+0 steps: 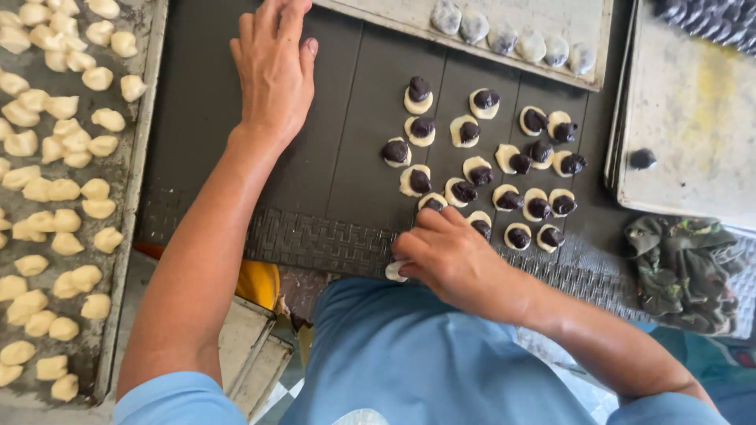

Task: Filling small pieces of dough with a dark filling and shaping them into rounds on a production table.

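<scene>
my right hand (450,260) is pinching a dough disc (396,271) at the mat (236,118) edge, filled ones just beyond, left hand (273,67) flat, empty.

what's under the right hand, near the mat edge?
A pale dough piece pokes out beneath the right hand, on the dark woven mat. Dough discs with dark filling lie beyond it. Most of the piece is covered by the fingers.

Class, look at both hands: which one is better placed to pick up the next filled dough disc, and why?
Right. The right hand rests at the nearest filled dough discs, probably reaching them first; the left hand lies flat on the dark mat, farther away.
</scene>
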